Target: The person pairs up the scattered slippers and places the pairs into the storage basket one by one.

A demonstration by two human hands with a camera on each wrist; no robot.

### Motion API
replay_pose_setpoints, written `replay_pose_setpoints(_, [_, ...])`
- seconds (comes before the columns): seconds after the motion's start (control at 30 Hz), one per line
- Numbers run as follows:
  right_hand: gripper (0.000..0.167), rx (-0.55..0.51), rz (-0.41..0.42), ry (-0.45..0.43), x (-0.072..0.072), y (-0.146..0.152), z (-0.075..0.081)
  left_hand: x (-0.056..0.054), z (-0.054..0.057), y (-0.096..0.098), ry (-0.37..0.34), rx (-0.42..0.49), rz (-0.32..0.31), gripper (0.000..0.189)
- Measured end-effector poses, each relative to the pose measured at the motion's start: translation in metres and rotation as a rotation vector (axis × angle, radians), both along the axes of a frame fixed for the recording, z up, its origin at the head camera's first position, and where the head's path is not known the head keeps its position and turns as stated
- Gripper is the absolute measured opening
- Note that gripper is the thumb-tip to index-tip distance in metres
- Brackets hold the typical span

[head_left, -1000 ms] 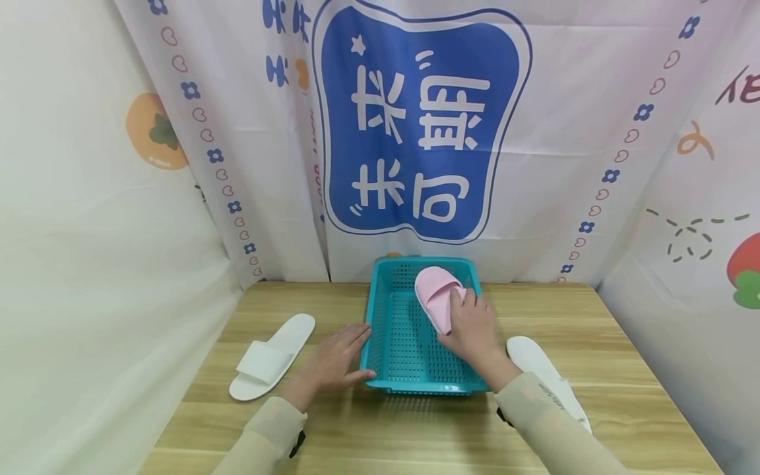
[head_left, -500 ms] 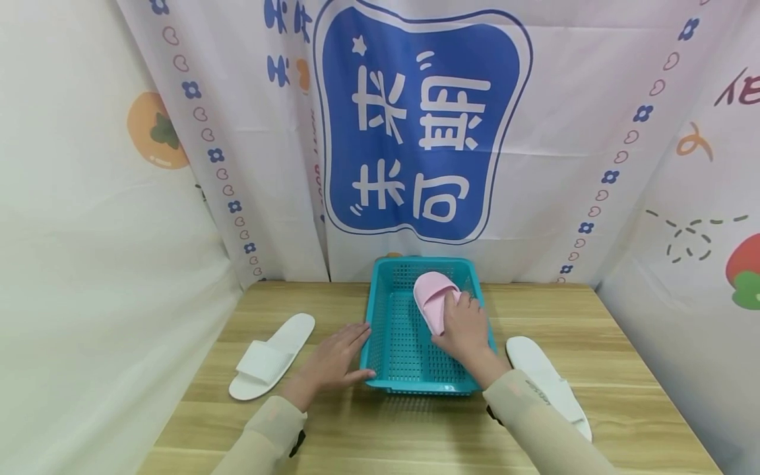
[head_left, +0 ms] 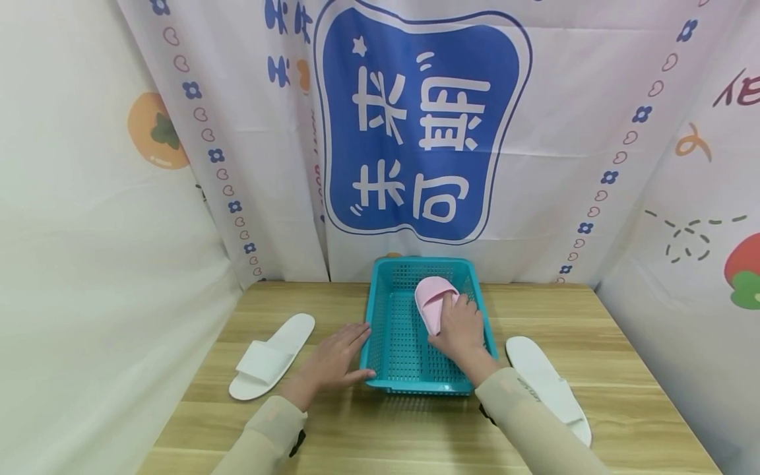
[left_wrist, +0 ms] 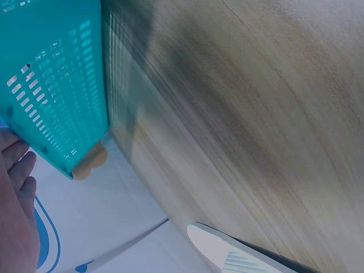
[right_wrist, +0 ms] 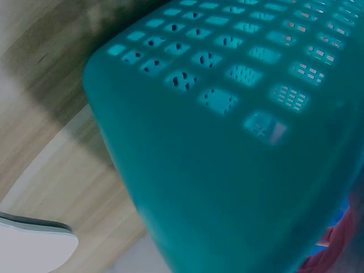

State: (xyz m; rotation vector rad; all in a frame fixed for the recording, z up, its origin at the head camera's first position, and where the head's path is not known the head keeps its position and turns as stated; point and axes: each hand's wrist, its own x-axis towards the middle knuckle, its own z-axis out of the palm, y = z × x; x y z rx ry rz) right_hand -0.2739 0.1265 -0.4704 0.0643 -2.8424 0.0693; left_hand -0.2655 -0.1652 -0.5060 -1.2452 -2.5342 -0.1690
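Observation:
In the head view a teal perforated basket (head_left: 415, 386) stands at the back of the wooden table. My right hand (head_left: 460, 335) grips a pink slipper (head_left: 432, 290) by its strap, inside the basket along the right wall. The slipper's toe end points to the back, and its rear part is covered by the hand. My left hand (head_left: 338, 355) touches the basket's left rim with straight fingers, its thumb by the front corner. The left wrist view shows those fingers right at the basket rim (left_wrist: 48, 162). Basket wall (right_wrist: 187, 165) fills most of the right wrist view.
One white slipper (head_left: 274, 356) lies on the table left of the basket, another white slipper (head_left: 543, 376) to the right, partly behind the right sleeve (head_left: 522, 402). A printed cloth (head_left: 285, 218) hangs behind the table (head_left: 617, 369); plain cloth walls flank it.
My right hand has moved toward me and slightly left with the pink slipper, lower into the basket. My left hand stays at the rim.

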Motion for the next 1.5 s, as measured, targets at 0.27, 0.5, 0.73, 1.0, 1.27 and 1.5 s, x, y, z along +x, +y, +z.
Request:
replay_pose_setpoints(0.27, [0.1, -0.007, -0.042, -0.057, -0.001, -0.004, -0.006, -0.002, -0.003, 0.0, 0.002, 0.015, -0.01, 0.088])
replay_pose_setpoints(0.5, [0.098, -0.038, -0.08, -0.08, -0.001, -0.005, -0.008, -0.001, -0.002, 0.001, 0.015, 0.007, -0.013, 0.087])
replay_pose_setpoints(0.73, [0.099, -0.056, -0.099, -0.103, -0.001, -0.005, -0.011, -0.001, -0.002, 0.0, 0.02, -0.002, -0.001, 0.087])
replay_pose_setpoints(1.0, [0.101, -0.026, -0.113, -0.116, -0.002, -0.009, -0.012, 0.0, -0.002, 0.0, 0.015, -0.005, -0.003, 0.087])
replay_pose_setpoints(1.27, [0.102, -0.047, -0.118, -0.138, -0.005, -0.008, -0.012, 0.0, -0.001, 0.0, 0.013, -0.003, -0.007, 0.087])
replay_pose_setpoints(1.5, [0.101, -0.044, -0.115, -0.15, -0.006, -0.007, -0.013, -0.001, 0.0, 0.0, 0.018, 0.002, -0.01, 0.087])
